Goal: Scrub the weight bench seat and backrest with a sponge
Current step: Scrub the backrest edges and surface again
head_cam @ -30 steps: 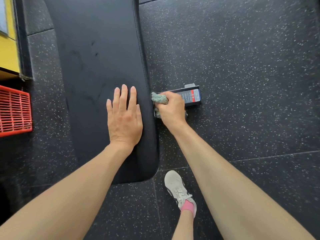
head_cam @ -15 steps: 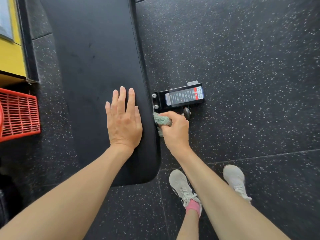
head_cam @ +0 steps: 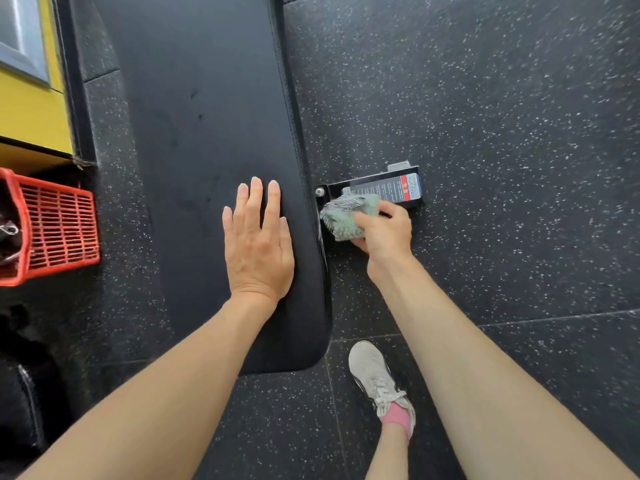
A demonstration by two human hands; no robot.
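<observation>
The right hand pinches a soft green sponge, squashed and light-looking, against the right side edge of the black padded bench. The left hand lies spread flat on the smooth, probably slippery padding, bracing it.

Your left hand lies palm-down and flat, fingers straight and close together, thumb tucked alongside, with the forearm reaching in from the lower left. Your right hand is off to the right side, fingers curled in a closed grip around the sponge, knuckles up, wrist bent slightly, its forearm stretching up from the lower right.
</observation>
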